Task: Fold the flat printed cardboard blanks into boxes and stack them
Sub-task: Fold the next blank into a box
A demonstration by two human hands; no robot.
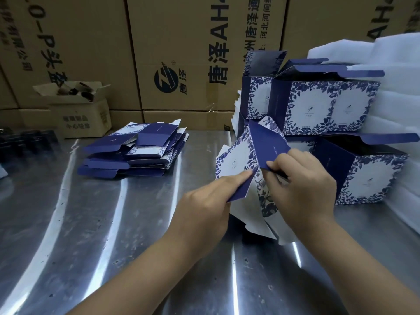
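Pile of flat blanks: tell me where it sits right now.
In the head view, the pile of flat blanks lies left of centre on the steel table, in front and right of the small open carton.

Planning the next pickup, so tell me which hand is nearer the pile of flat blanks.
Left. The left hand sits right of the pile of flat blanks, gripping the half-folded box; the right hand grips the same box, even farther right.

1 half-folded blank, 1 pile of flat blanks, roughly 4 folded boxes, 1 small open carton
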